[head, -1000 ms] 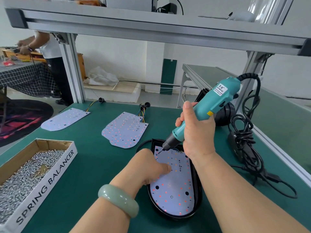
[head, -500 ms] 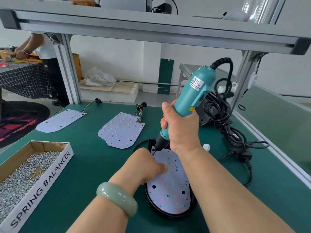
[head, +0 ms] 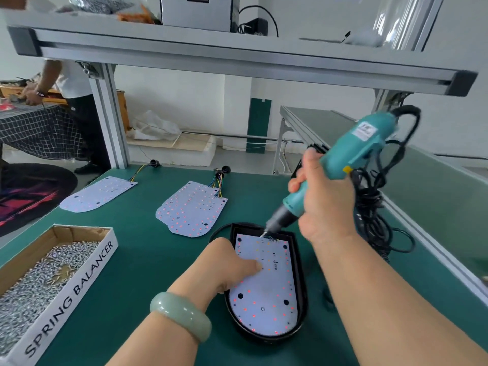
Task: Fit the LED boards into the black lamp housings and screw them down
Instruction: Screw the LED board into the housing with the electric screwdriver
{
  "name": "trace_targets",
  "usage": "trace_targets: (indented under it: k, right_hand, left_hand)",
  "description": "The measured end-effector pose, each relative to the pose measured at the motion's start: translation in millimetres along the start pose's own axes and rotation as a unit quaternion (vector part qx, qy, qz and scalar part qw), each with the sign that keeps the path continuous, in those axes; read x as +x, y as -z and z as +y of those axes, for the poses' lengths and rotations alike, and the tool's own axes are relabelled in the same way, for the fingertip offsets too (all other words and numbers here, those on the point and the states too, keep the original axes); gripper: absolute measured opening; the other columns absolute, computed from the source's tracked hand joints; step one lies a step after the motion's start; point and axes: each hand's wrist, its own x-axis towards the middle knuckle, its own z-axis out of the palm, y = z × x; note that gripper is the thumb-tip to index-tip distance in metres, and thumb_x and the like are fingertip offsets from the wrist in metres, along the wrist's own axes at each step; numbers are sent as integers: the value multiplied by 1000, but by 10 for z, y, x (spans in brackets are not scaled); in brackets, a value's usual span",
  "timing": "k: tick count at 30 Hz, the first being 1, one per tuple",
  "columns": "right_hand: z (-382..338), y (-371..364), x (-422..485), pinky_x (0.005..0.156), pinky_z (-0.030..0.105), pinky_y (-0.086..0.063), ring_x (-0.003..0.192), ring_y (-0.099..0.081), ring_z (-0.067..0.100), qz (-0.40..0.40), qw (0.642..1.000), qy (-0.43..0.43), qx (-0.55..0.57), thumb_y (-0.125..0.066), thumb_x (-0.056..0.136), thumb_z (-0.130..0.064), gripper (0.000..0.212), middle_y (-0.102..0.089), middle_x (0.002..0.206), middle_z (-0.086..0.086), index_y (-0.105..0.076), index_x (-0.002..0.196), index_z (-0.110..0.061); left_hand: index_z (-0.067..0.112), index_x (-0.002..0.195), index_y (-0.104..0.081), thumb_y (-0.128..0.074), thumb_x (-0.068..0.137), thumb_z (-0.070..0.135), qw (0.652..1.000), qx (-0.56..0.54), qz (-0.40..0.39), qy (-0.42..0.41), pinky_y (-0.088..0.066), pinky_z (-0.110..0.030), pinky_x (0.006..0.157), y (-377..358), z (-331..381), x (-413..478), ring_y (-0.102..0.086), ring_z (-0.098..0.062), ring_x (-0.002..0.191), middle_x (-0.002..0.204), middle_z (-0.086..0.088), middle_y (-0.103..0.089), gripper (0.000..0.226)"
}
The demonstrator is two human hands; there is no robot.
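A black lamp housing (head: 299, 276) lies on the green table in front of me with a white LED board (head: 266, 291) seated in it. My left hand (head: 224, 268) rests on the board's left side, its fingers curled and its thumb pressing the board. My right hand (head: 324, 204) grips a teal electric screwdriver (head: 346, 159); its bit tip touches the board's far edge near the wires. Two loose LED boards (head: 192, 208) (head: 99, 192) with coloured wires lie further back.
A cardboard box (head: 87, 256) marked SPRING BALANCER, full of small screws, stands at the left. The screwdriver's black cable (head: 375, 207) is bundled at the right by the aluminium edge rail. An aluminium frame spans overhead. A person stands at another table, far left.
My right hand has tilted the screwdriver's body to the right, and the bit tip has shifted right along the board's far edge. My left hand stays on the board.
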Motion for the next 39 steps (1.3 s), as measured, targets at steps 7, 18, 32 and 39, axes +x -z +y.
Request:
trace_targets:
  k: [7, 18, 32, 39]
  right_hand:
    - [-464, 874, 374, 51, 25, -45, 54, -53, 16, 92, 946, -117, -289, -64, 90, -22, 16, -54, 76, 5, -51, 82, -19]
    - [-488, 1507, 358, 60, 29, -40, 77, -56, 24, -76, 434, -142, -887, -57, 90, -49, 39, -51, 77, 1, -48, 86, -12]
    - [254, 927, -44, 98, 36, -35, 106, -47, 24, -391, 459, 164, -781, -34, 101, -21, 19, -56, 105, 3, -51, 100, -13]
    - [109, 485, -188, 70, 19, -47, 73, -64, 9, -235, 864, -184, -405, -45, 98, -44, 43, -74, 86, -6, -71, 95, -11]
  left_hand:
    - [12, 73, -58, -76, 73, 35, 1000, -7, -4, 6, -35, -23, 54, 33, -23, -8, -45, -22, 57, 65, -5, -55, 30]
    - [11, 79, -55, -69, 84, 29, 990, -139, 17, 21, -34, -12, 33, 36, -19, -78, -53, -5, 37, 64, 1, -61, 24]
    - [-3, 89, -62, -55, 89, 16, 968, -220, 120, 29, -54, -42, 72, 96, -131, -4, -61, -28, 76, 94, -18, -70, 20]
    - [13, 65, -52, -57, 90, 23, 941, -191, 275, -47, -29, -15, 39, 139, -65, -22, -36, -12, 48, 55, 5, -45, 27]
